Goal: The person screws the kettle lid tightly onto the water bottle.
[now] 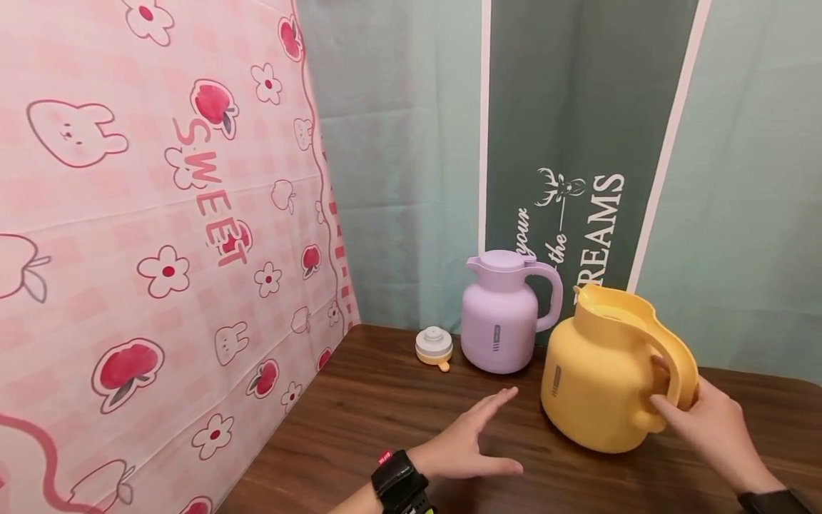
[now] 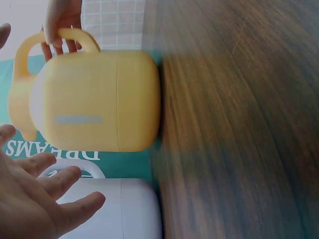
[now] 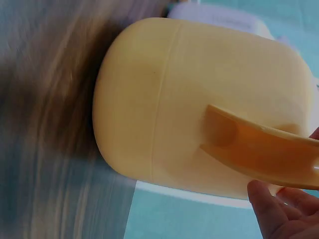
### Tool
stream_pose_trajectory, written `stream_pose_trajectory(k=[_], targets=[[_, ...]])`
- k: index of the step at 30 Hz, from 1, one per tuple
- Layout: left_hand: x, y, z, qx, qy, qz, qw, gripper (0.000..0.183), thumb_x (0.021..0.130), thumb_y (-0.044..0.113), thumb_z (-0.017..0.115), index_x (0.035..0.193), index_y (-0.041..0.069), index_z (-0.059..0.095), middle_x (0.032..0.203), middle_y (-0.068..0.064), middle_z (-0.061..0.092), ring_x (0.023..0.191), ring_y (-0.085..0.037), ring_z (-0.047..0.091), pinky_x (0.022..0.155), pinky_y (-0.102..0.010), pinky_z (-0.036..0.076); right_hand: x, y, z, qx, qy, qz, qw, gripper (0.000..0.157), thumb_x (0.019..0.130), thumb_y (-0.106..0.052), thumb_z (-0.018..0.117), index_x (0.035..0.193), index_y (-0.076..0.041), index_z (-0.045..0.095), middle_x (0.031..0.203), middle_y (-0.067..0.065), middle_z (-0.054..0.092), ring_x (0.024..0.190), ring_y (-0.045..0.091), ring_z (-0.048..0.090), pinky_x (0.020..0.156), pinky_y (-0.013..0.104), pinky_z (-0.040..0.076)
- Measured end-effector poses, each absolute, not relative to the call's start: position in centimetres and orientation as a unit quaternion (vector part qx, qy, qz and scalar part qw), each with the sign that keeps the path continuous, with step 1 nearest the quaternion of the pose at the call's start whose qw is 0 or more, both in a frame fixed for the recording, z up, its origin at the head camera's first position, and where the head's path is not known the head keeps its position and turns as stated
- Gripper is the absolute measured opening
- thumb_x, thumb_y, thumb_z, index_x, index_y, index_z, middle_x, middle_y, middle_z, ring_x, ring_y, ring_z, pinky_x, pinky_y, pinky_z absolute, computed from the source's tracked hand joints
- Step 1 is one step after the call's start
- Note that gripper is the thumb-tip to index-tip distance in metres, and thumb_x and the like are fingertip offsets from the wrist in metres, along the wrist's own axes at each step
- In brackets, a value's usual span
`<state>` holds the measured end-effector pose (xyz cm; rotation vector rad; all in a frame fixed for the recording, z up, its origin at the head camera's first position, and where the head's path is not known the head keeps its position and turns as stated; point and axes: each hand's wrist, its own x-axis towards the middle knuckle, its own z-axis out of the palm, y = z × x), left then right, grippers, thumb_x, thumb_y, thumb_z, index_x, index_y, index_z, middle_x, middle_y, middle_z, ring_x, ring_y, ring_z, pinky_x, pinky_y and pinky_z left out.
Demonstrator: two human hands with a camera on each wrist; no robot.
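A yellow thermos jug (image 1: 594,385) with a spout stands over the table's right side, tilted a little in the head view. My right hand (image 1: 713,425) grips its handle, fingers inside the loop and thumb on the near side. To the jug's left my left hand (image 1: 465,446) hovers with fingers spread and thumb apart, holding nothing. Behind both hands a lilac thermos jug (image 1: 501,321) stands upright with its lid on. The left wrist view shows the yellow jug (image 2: 99,102) beyond the spread fingers (image 2: 75,211).
Left of the lilac jug sits a white and yellow stopper (image 1: 434,345) with a small orange tab. Everything stands on a dark wooden table (image 1: 359,407). A pink printed cloth (image 1: 193,307) hangs at the left, a green curtain (image 1: 398,178) at the back.
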<state>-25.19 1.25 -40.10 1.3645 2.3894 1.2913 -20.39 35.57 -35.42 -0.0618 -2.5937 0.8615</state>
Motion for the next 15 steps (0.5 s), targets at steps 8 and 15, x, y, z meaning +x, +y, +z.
stream_pose_trajectory(k=[8, 15], targets=[[-25.9, 0.9, -39.9, 0.429, 0.785, 0.442, 0.063, 0.093, 0.078, 0.033, 0.071, 0.144, 0.04, 0.005, 0.152, 0.009, 0.015, 0.135, -0.013, 0.018, 0.106, -0.045, 0.03, -18.2, 33.6, -36.9, 0.064, -0.894, 0.367, 0.248, 0.049, 0.082, -0.011, 0.067, 0.127, -0.001, 0.051, 0.109, -0.031, 0.054, 0.085, -0.019, 0.048, 0.057, 0.011, 0.046], [-26.6, 0.9, -39.8, 0.42, 0.759, 0.49, 0.088, 0.103, 0.076, 0.028, 0.074, 0.143, 0.041, -0.003, 0.153, 0.009, 0.002, 0.138, -0.016, 0.012, 0.107, -0.051, 0.026, -17.1, 32.5, -37.3, 0.045, -0.881, 0.423, 0.206, 0.029, 0.08, 0.002, 0.064, 0.104, 0.014, 0.054, 0.083, -0.03, 0.058, 0.073, -0.007, 0.055, 0.052, 0.018, 0.05]])
